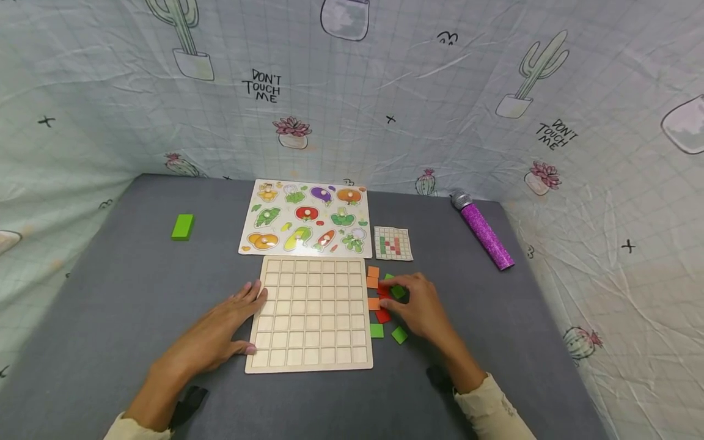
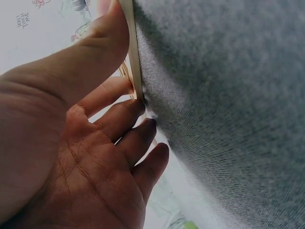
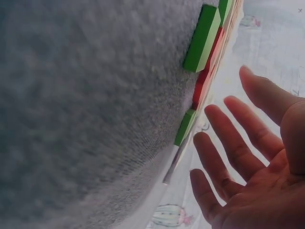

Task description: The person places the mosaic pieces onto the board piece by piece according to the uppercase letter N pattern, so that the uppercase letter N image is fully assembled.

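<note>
A wooden grid board with bare square cells lies flat on the grey table. My left hand rests along its left edge; in the left wrist view the thumb and fingertips touch the board's side. My right hand hovers over the small square tiles right of the board, thumb and index finger apart, nothing gripped between them. Beneath and around it are several orange tiles, red tiles and green tiles. The right wrist view shows the fingers spread loosely beside a green tile.
Behind the board lies a vegetable picture puzzle. A small card with a coloured grid pattern sits to its right. A purple glittery microphone lies at the back right, a green block at the left. Printed cloth surrounds the table.
</note>
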Available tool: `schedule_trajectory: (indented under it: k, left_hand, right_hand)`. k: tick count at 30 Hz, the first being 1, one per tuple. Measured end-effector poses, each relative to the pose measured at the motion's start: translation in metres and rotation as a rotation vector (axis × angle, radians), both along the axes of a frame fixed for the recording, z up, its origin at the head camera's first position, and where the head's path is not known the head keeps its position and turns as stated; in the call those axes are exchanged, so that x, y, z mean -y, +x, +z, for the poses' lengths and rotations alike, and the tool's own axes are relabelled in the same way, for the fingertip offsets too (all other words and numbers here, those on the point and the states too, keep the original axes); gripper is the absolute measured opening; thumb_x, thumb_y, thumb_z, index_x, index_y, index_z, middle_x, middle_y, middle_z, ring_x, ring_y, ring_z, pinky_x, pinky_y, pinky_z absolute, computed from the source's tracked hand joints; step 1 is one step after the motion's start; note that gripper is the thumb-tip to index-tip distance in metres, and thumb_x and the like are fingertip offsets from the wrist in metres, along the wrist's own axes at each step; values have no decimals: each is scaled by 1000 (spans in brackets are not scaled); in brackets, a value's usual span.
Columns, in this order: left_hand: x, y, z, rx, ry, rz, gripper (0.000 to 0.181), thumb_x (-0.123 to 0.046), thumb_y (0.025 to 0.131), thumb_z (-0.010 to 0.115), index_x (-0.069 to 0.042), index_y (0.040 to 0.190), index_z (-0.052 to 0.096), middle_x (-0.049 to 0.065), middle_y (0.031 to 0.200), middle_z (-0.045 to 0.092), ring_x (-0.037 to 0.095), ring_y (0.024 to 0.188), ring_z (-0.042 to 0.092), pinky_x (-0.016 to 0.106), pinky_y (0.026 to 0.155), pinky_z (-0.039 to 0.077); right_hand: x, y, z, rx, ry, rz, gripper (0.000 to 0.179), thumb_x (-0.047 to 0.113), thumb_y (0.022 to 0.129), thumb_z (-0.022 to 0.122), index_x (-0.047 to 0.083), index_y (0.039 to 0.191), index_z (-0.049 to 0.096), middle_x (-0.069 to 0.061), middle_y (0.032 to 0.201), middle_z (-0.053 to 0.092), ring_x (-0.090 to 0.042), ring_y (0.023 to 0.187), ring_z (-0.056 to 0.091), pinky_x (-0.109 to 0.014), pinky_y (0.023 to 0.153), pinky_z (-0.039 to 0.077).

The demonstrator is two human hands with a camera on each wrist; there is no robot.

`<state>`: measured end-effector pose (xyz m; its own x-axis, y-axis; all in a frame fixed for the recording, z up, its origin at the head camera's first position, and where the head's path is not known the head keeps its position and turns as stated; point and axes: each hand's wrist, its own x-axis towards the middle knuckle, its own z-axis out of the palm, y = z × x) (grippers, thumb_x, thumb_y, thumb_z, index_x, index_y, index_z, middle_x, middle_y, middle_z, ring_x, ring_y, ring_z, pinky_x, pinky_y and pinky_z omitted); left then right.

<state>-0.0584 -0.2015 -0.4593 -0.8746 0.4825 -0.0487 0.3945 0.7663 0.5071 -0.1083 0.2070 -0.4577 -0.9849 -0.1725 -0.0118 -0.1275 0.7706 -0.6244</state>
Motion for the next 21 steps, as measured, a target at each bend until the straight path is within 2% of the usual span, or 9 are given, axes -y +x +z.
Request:
schedule_trajectory:
  k: [9, 15, 21]
  left_hand:
    - [-2, 1, 1, -43, -7, -16, 101, -27, 77, 93, 2, 160, 44, 24, 169, 37, 49, 155, 37, 67, 119, 38]
    - [-2, 2, 1, -32, 1, -3, 101, -27, 76, 93, 1, 160, 44, 24, 169, 37, 49, 156, 37, 67, 118, 39]
    - [-2, 2, 2, -17, 0, 1, 101, -25, 77, 93, 1, 161, 42, 23, 170, 35, 48, 157, 35, 66, 119, 38]
  right_hand:
    - [3, -7, 2, -8, 28, 16, 38, 20, 86, 91, 16, 123, 81, -7, 126, 78, -27, 114, 59, -53, 102, 46]
    - [8, -14, 3, 1, 31, 39, 38, 20, 85, 91, 16, 122, 81, -4, 124, 79, -27, 113, 59, -51, 102, 49]
    - [12, -28, 1, -39, 20, 57, 35, 15, 85, 91, 12, 119, 81, -6, 121, 80, -29, 112, 62, -52, 100, 52]
